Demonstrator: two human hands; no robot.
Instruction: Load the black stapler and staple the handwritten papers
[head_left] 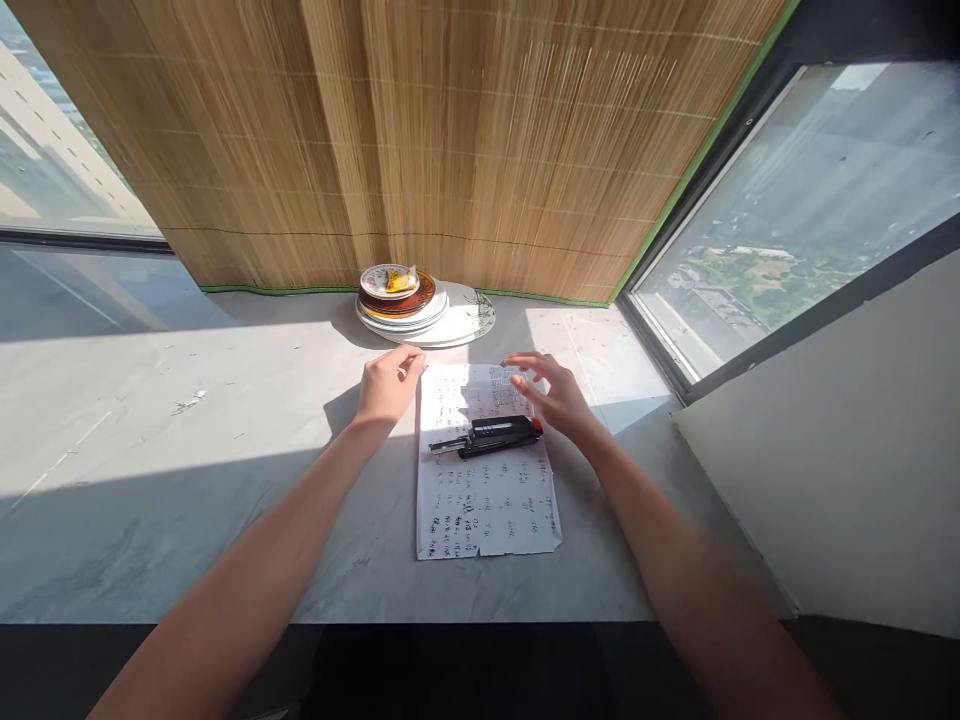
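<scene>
A white sheet of paper [517, 510] covered in handwriting lies flat on the table, its lower edge torn and creased. My left hand [390, 385] is closed, with thumb and fingers pinched together at the sheet's far left corner. Over the far right part of the sheet, my right hand [555, 395] is open, thumb and fingers apart, with nothing seen between them. Across the middle of the paper rests a black stapler-like tool [499, 435], its metal end pointing left and its red end close to my right hand.
Behind the sheet stands a stack of plates [409, 318], with a small yellow packet [401, 279] on top. Small white scraps [189, 402] lie on the grey table [225, 560] at left. A bamboo blind [420, 140] hangs at the back; a window [795, 260] and white wall [840, 450] bound the right.
</scene>
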